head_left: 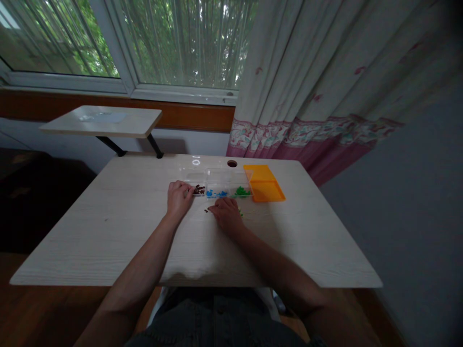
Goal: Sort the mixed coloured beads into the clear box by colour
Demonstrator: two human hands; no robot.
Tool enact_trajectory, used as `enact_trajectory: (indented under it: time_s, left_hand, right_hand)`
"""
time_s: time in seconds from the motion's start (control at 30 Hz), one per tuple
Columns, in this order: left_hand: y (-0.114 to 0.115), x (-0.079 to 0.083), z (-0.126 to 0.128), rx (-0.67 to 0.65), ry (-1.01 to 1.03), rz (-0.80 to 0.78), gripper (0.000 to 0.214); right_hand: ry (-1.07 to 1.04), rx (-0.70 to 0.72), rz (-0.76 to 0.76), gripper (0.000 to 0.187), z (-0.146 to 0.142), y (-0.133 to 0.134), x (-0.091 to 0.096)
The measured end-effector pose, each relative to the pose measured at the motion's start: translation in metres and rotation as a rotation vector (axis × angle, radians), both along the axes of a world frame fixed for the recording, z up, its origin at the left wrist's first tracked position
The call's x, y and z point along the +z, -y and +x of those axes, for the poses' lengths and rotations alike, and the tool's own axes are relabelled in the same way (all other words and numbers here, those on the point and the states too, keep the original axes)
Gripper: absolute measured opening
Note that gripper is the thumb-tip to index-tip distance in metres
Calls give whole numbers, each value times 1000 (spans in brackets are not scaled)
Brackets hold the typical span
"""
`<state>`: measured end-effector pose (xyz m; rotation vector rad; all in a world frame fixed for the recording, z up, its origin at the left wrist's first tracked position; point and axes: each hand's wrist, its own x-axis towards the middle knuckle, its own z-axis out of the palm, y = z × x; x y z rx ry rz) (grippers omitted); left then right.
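Observation:
My left hand (178, 198) is closed at the left front corner of a clear plastic box (197, 177), beside a heap of small dark brown pieces (198, 190). The neighbouring clear boxes hold small blue pieces (219, 193) and small green pieces (242, 191). In front of the blue pieces, my right hand (227, 214) is low over the table, thumb and finger pinched together at a small brown piece (206, 210). A few tiny yellow and green pieces (241, 212) show past its right side, partly hidden by the hand.
An open orange case (266, 189) lies right of the clear boxes. Behind them is a round hole (232, 164) in the pale wooden table (137, 231). A small raised shelf (133, 126) stands at the back left, and a curtain (289, 120) hangs behind the table.

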<state>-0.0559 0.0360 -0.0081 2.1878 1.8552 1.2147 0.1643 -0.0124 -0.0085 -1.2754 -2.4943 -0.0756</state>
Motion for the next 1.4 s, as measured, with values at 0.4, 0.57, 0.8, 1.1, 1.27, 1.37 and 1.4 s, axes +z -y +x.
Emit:
enact_trajectory:
  time_s: [0.4, 0.57, 0.8, 1.1, 1.27, 1.37, 1.4]
  left_hand:
    - [3, 4, 3, -152, 7, 43, 26]
    - [9, 5, 15, -455, -83, -3, 27]
    - [14, 5, 23, -559, -118, -12, 26]
    - [14, 8, 21, -494, -76, 27, 23]
    - [8, 8, 14, -262, -30, 65, 25]
    - [5, 5, 9, -113, -20, 75, 25]
    - [5, 3, 7, -75, -20, 74, 25]
  right_hand:
    - [-127, 3, 71, 15, 2, -3, -6]
    - [-231, -32, 181, 14, 5, -7, -6]
    - [-256, -37, 265, 13, 6, -8, -5]
    - [-250, -28, 193, 17, 5, -5, -6]
    - [-167, 16, 89, 17, -2, 1, -6]
    - [-134, 15, 54, 17, -5, 3, -4]
    - [-125, 9, 41, 17, -6, 3, -3]
